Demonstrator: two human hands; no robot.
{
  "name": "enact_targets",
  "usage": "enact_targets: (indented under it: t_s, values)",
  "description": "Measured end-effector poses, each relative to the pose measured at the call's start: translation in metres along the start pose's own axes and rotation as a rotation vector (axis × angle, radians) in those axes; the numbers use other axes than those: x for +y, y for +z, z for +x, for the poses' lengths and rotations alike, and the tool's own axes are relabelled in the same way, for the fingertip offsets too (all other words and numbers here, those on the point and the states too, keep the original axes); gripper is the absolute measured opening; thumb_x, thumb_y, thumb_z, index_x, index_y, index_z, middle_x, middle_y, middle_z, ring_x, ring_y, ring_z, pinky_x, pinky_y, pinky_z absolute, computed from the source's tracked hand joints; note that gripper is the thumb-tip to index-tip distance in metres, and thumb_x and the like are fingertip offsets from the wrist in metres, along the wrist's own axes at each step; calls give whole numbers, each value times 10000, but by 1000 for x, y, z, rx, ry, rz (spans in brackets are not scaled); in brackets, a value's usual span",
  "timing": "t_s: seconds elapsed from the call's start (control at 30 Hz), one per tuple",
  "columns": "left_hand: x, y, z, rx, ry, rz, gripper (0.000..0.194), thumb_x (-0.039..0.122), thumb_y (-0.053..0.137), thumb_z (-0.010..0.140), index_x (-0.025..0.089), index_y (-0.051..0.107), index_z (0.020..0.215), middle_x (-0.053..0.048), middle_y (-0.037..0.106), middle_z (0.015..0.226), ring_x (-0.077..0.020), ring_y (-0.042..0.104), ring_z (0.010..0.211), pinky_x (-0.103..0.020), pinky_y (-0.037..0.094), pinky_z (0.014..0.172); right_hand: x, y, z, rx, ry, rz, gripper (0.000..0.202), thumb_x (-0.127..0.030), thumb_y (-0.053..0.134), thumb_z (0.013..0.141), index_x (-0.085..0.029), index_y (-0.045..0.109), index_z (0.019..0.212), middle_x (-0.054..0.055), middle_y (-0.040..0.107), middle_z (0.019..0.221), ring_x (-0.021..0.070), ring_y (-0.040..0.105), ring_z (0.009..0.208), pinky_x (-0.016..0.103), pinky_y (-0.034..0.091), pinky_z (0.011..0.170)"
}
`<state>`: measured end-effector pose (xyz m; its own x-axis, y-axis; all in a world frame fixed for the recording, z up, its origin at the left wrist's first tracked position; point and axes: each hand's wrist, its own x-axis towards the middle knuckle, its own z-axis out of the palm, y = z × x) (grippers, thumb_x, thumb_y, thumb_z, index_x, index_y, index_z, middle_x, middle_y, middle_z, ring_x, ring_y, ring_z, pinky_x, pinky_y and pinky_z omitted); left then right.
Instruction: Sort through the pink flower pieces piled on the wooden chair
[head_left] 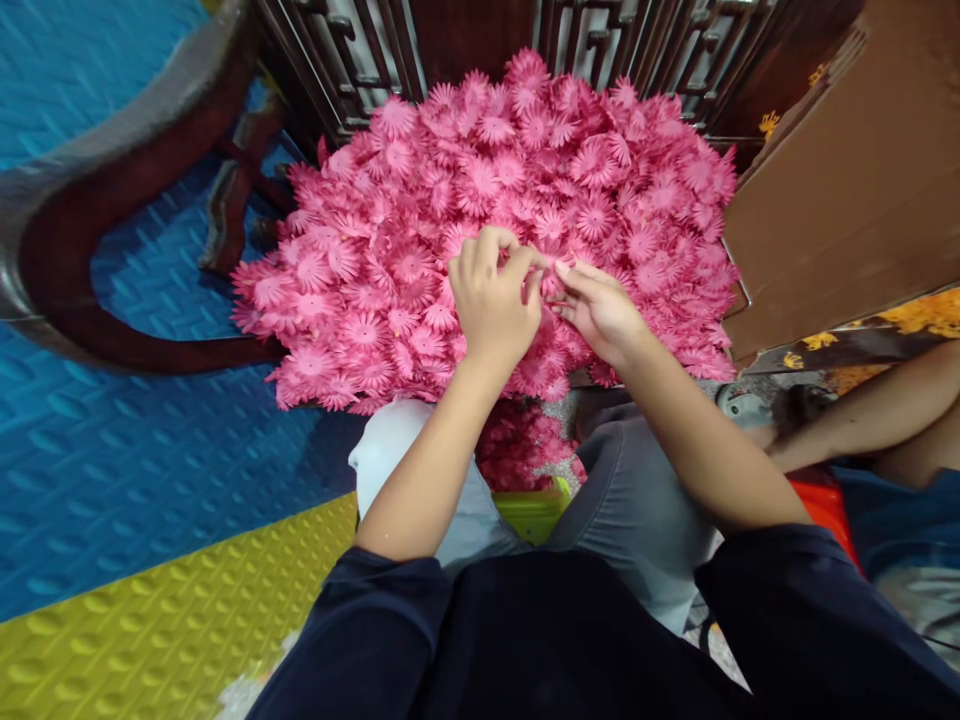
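Over a big heap of pink artificial flowers point(375, 285), both hands meet with their fingertips almost touching. My left hand point(495, 290) is closed in a pinch, thumb against the bent index finger. My right hand point(600, 310) also pinches, its fingers pointing left toward the left hand. Between the fingertips is a small pink flower piece point(552, 278); its outline blends into the heap behind, so its full shape is hard to make out. The flowers have thin, spread petals and lie piled in many layers.
A dark curved wooden chair arm point(142, 340) stands left, beside blue and yellow matting point(187, 580). A brown cardboard sheet point(847, 190) leans at right, near orange flower pieces point(926, 315). Another person's arm point(877, 405) reaches in. A yellow-green container point(531, 512) sits between my legs.
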<state>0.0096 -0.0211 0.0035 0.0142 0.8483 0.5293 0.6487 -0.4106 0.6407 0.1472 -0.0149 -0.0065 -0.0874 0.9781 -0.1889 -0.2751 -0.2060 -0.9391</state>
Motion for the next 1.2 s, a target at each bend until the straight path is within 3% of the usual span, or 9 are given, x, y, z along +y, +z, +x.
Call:
enact_targets:
  t_s: [0.2,0.47,0.77,1.2]
  values:
    - [-2,6,2,-8,-23,-10,181,409,603,799,232,636,813,-54,602,958,-266,515,1047,-464,363,954,-3,-3,0,12,-17,-52,283,-486,648,731,-214,590,781,-11,641,760,114,603,738,261,506,686]
    - [-3,6,3,57,-163,-128,94,311,663,762,237,623,721,-26,561,864,-224,525,986,-458,374,972,-4,0,-1,10,6,-57,415,-624,579,726,-215,572,797,4,646,779,127,633,780,264,519,679]
    - [-9,9,4,94,-193,-218,176,263,717,709,206,574,623,-8,534,799,-188,531,909,-425,412,946,-8,7,-5,8,68,-23,359,-567,605,739,-215,581,802,0,664,806,129,649,809,260,516,689]
    - [-8,12,4,86,-148,-192,132,196,678,739,212,571,664,-3,548,786,-191,538,914,-422,403,958,-6,3,-2,9,-16,-97,390,-585,628,707,-226,605,858,-4,643,803,109,625,725,242,491,621]
